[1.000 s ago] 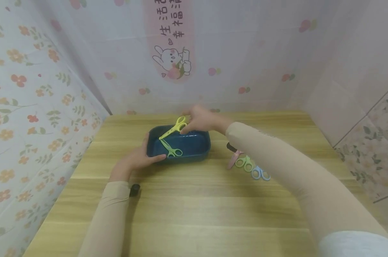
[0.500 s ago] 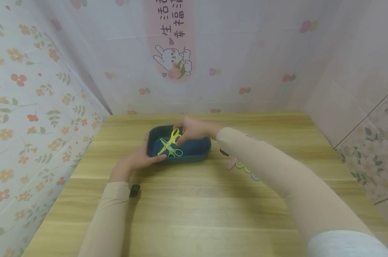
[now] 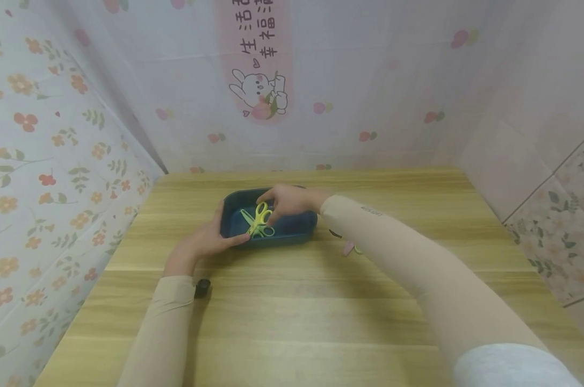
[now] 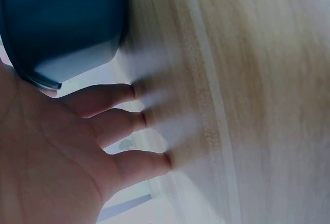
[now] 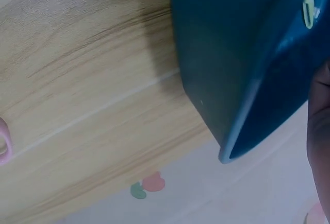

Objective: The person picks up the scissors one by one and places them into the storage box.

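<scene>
Yellow scissors (image 3: 259, 218): lower than a second ago; handles now within the outline of the tray (image 3: 294, 238), blades down and crossing the green scissors (image 3: 246, 216). Whether the tips touch the tray floor cannot be told.
Right hand (image 3: 289, 199): has come down and leftward with them; thumb and forefinger pinch the yellow handles, the gap narrow. The right wrist view does not show the grip.
Left hand (image 3: 207, 236): unmoved at the tray's left end, thumb laid over the near rim; other fingers straight and spread in the left wrist view.
Green scissors: same place in the tray, now partly hidden under the yellow pair.
Pink scissors (image 3: 348, 248): on the table (image 3: 282, 301), right of the tray, largely covered by the right sleeve (image 3: 398, 247).
Reading: yellow pair appears nearly set down, release not yet made.
</scene>
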Demonstrator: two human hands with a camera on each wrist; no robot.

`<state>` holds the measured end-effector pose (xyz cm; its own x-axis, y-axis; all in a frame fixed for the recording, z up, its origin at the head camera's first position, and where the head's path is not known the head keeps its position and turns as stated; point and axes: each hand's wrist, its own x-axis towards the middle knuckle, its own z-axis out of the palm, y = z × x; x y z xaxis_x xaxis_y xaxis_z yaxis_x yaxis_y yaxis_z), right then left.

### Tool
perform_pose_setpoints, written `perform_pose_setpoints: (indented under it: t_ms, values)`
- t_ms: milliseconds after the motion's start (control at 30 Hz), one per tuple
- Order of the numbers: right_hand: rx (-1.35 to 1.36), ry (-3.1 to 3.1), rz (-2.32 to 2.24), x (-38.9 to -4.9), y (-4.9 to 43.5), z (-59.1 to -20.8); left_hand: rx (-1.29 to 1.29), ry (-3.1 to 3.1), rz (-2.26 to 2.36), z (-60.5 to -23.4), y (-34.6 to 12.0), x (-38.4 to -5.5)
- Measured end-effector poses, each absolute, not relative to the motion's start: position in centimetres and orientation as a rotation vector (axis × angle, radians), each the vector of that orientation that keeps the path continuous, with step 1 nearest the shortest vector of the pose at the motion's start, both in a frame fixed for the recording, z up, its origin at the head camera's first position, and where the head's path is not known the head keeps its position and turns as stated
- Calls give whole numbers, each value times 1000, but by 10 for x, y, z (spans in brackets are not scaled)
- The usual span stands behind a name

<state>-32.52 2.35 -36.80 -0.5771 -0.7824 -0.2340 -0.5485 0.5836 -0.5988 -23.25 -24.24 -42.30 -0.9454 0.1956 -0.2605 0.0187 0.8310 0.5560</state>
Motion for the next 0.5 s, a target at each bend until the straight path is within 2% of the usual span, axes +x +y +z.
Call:
perform_pose_setpoints:
  t_ms: [267,500]
  values:
    - [-1038,2344,-638,-330,21,-384,174,2719,819,-423,-242,-230]
    - [-1040,2365,-715,-329,20,-378,186,2742,822,-423,-244,-230]
